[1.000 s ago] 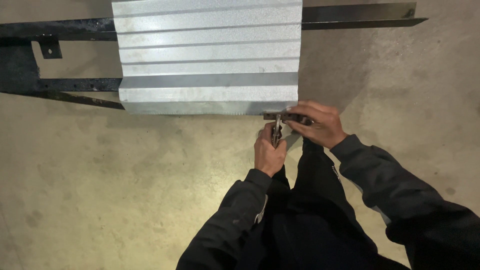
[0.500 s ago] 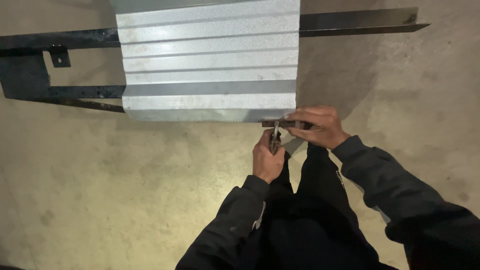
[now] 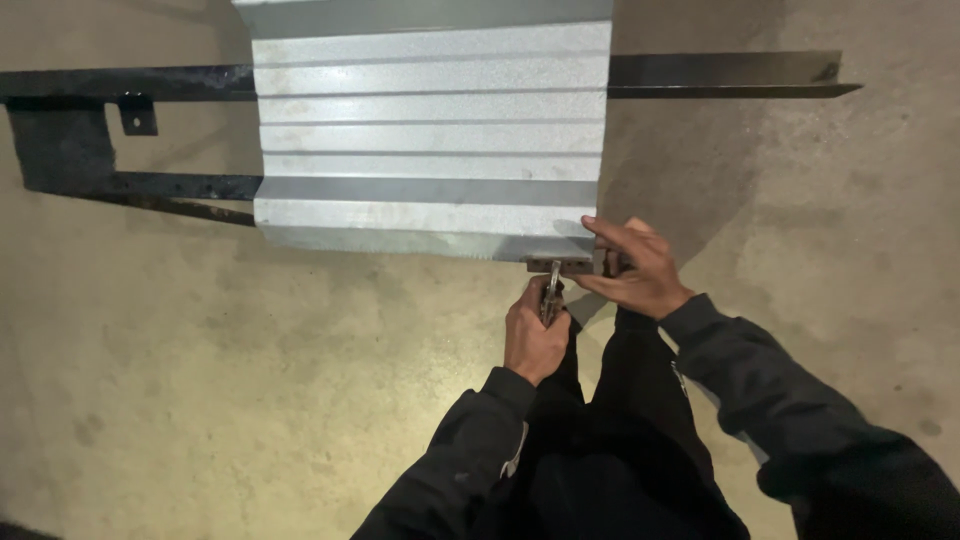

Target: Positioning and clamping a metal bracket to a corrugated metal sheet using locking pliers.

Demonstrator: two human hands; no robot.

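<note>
We see the left hand (image 3: 533,335) closed round the handles of a small grey metal clamping plier (image 3: 551,290), whose wide flat head bites the near right edge of the ribbed, pale grey galvanised steel sheet (image 3: 430,140) lying on the tan concrete floor (image 3: 200,380). The right hand (image 3: 630,265) pinches the head's right end, fingers closed on it, seemingly steadying it. Black steel angle bars (image 3: 720,75) run beneath the sheet, well apart from both hands; nothing blocks the edge.
</note>
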